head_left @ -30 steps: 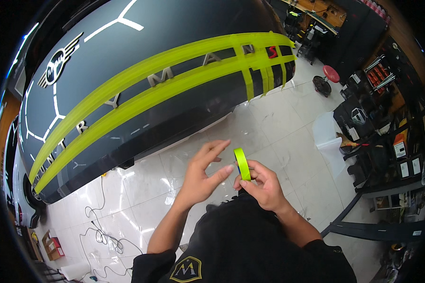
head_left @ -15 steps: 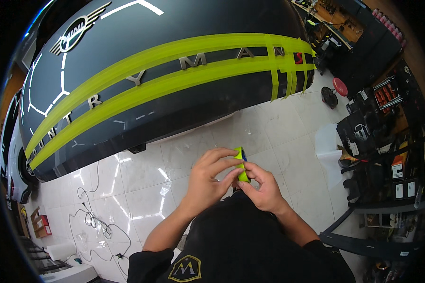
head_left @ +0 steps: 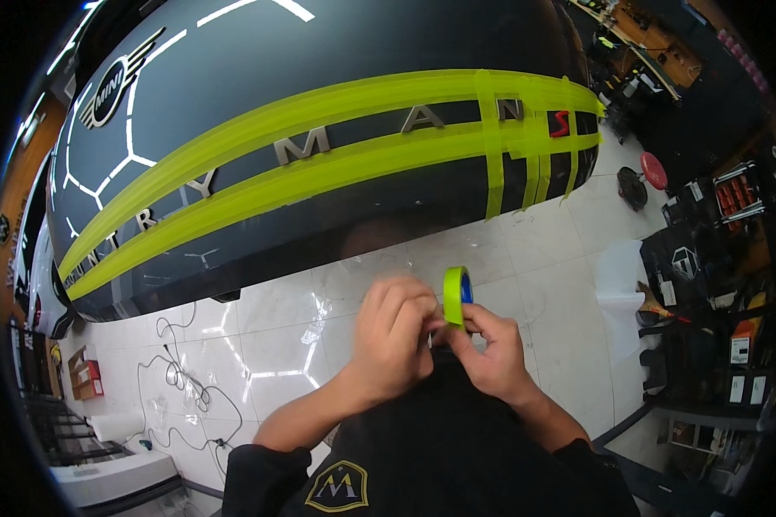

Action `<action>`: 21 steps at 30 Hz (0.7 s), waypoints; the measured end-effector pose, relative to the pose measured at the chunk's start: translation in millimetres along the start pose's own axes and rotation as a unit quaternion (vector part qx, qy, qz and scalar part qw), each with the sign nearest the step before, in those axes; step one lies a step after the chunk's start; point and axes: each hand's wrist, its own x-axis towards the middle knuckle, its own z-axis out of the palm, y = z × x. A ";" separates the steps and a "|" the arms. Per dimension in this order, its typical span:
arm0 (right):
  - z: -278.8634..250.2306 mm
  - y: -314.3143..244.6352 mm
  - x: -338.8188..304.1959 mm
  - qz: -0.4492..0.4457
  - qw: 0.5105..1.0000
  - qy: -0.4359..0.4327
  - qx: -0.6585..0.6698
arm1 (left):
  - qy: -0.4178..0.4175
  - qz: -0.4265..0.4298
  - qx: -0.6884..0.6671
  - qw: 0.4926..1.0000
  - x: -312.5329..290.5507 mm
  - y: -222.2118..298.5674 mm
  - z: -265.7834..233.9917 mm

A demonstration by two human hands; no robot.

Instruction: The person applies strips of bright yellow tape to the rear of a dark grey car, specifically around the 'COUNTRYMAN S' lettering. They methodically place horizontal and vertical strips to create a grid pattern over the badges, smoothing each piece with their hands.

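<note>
A roll of yellow-green masking tape [head_left: 453, 297] with a blue core stands on edge in my right hand [head_left: 494, 355], thumb and fingers closed on its lower part. My left hand [head_left: 395, 332] is just left of the roll, its fingers curled and slightly blurred. Those fingertips meet near the roll's lower edge, and whatever they pinch there is hidden. Ahead is the dark grey car panel [head_left: 336, 207]. Two long bands of the same tape [head_left: 267, 121] run above and below its row of metal letters [head_left: 303, 146]. Shorter upright strips [head_left: 495, 185] cross them near the red letter [head_left: 560, 124] on the right.
Cables [head_left: 181, 379] lie on the glossy tiled floor [head_left: 276, 345] at left, near a red and brown box [head_left: 86, 376]. A red-topped stool [head_left: 653, 171] stands beyond the car's right end. Tool cases [head_left: 685, 258] and a white sheet [head_left: 619, 297] are at right.
The roll has turned to show more of its ring and blue core. My left hand has come off the roll's top, its fingers curling by the lower edge. The view has shifted right.
</note>
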 end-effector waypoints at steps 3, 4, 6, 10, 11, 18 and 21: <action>-13.1 6.1 9.3 0.032 0.997 -0.038 0.056 | -0.064 -0.005 -0.003 0.998 23.0 17.1 -21.3; -17.2 6.3 11.7 0.028 0.996 -0.054 0.063 | -0.101 -0.028 -0.007 0.994 34.9 18.3 -27.9; -26.3 3.5 15.9 0.020 0.993 -0.087 0.075 | -0.161 -0.058 -0.030 0.985 56.6 22.2 -39.7; -46.3 -5.9 21.5 0.045 0.985 -0.130 0.106 | -0.190 -0.059 -0.004 0.980 84.1 34.6 -46.2; -49.5 -8.8 22.2 0.041 0.981 -0.141 0.128 | -0.199 -0.051 0.007 0.979 91.7 35.3 -47.7; -76.4 -41.7 32.4 -0.197 0.964 -0.176 0.001 | -0.135 0.015 0.126 0.983 169.9 11.4 -57.5; -84.9 -55.9 32.9 -0.173 0.960 -0.198 0.095 | -0.169 0.122 0.220 0.953 209.6 5.9 -66.4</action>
